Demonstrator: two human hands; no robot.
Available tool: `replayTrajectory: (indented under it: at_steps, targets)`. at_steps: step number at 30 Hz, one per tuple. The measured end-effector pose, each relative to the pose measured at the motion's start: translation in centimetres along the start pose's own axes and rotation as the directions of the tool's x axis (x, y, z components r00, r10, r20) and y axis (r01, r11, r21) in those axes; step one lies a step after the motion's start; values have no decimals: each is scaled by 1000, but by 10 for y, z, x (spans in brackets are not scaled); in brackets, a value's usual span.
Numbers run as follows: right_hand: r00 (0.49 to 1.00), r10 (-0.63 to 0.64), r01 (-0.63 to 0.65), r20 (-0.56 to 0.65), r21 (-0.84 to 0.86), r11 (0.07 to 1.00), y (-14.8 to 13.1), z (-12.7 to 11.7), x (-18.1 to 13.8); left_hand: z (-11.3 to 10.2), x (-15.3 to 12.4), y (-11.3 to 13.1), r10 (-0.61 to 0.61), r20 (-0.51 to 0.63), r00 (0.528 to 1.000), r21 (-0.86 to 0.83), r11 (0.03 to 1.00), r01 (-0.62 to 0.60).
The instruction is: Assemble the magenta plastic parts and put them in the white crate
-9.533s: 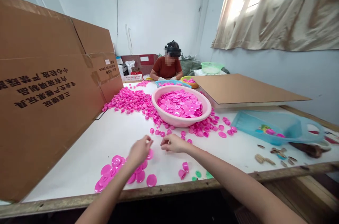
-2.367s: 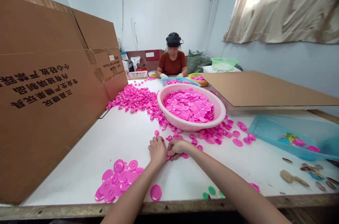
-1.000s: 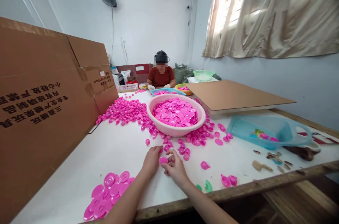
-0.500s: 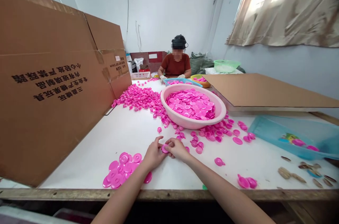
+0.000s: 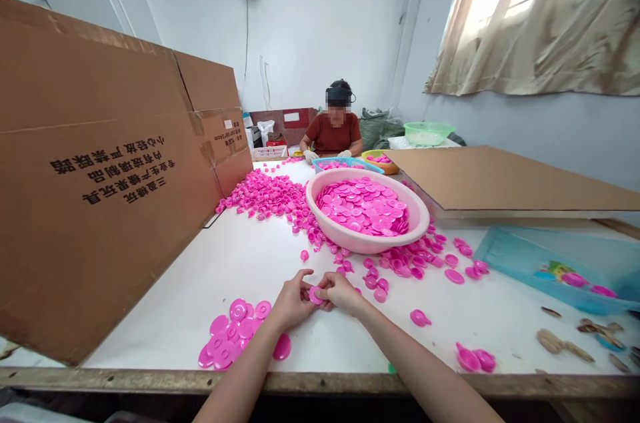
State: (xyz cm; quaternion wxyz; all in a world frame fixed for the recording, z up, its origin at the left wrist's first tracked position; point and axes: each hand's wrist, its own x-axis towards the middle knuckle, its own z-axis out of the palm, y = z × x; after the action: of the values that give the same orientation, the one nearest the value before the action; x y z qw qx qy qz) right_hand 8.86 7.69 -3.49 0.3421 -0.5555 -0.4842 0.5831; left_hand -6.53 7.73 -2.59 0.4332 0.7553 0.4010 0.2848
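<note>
My left hand [image 5: 295, 301] and my right hand [image 5: 341, 292] meet over the near middle of the table, both closed on one small round pink plastic disc [image 5: 315, 295]. Thumb and fingertips of the right hand pinch its right edge, while the left hand holds it from the left with one finger raised. Whether another piece sits behind the disc is hidden. Beside my left forearm lies a loose pile of similar pink discs [image 5: 231, 335]. Small pink cup-like pieces [image 5: 371, 276] with stubby handles lie scattered just beyond my right hand.
A pale pink basin [image 5: 367, 245] full of discs stands ahead, with a heap of pink cup-like pieces [image 5: 270, 195] to its left. A large cardboard box [image 5: 125, 223] walls the left side. At right are a blue tray [image 5: 520, 256] and peanut shells [image 5: 550, 341]. A co-worker [image 5: 334, 133] sits opposite.
The camera view has tilted up slightly, so everything sits lower in the picture. Between my fingers the disc now faces me more fully. Both hands keep their hold on it.
</note>
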Motion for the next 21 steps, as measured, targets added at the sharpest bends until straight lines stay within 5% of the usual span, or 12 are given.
replayTrajectory:
  at_steps: [3, 7, 9, 15, 21]
  targets:
    - [998, 44, -43, -50, 7, 999, -1, 1, 0, -1, 11, -4, -61, 5, 998, -36, 998, 61]
    - [998, 17, -15, -57, 28, 999, 3, 4, 0, 10, 38, -4, -168, -375, 912, 180, 952, 250]
    - [999, -10, 12, -54, 51, 999, 6, 4, -1, 18, 48, -2, -151, -458, 876, 357, 871, 337]
    - [991, 13, -23, 137, 71, 997, 6, -11, 0, 29, 52, 2, -199, -407, 891, 581, 697, 421]
    - [954, 245, -183, 173, -314, 932, 1, -23, 17, 32, 51, -3, -134, -364, 922, 617, 706, 346]
